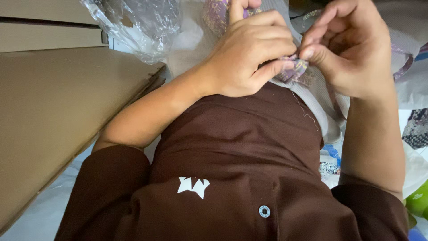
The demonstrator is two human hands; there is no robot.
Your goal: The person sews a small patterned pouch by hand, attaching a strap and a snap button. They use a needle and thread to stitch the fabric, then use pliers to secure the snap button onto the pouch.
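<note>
While the camera looks down the wearer's chest, both hands meet near the top of the view, close against the body. Left hand (247, 56): fingers curled tight, thumb pressed to the forefinger, pinching a small patterned purple fabric piece (298, 68). Right hand (350, 47): fingers bent in, thumb and forefinger tips nipping the same piece from the other side. The two hands touch at the fingertips; the fabric piece sits between them, mostly hidden, only a crumpled edge showing below the thumbs.

Under the hands lies a pale grey cloth (312, 96), draped over the lap and down past the right forearm. A thin loose thread (306, 111) trails from it across the brown shirt (232, 147). The shirt fills the lower middle of the view, with a white emblem (193, 185) and a pale snap button (264, 211) low on it.

More purple patterned fabric (216, 15) shows above the left hand, partly cut off by the frame edge. Clear crumpled plastic bag (138, 24) at upper left, resting against flat cardboard sheets (58, 111) that fill the left side. At the right edge: a dark patterned scrap (417, 129) and something green (419, 201), too cropped to identify.
</note>
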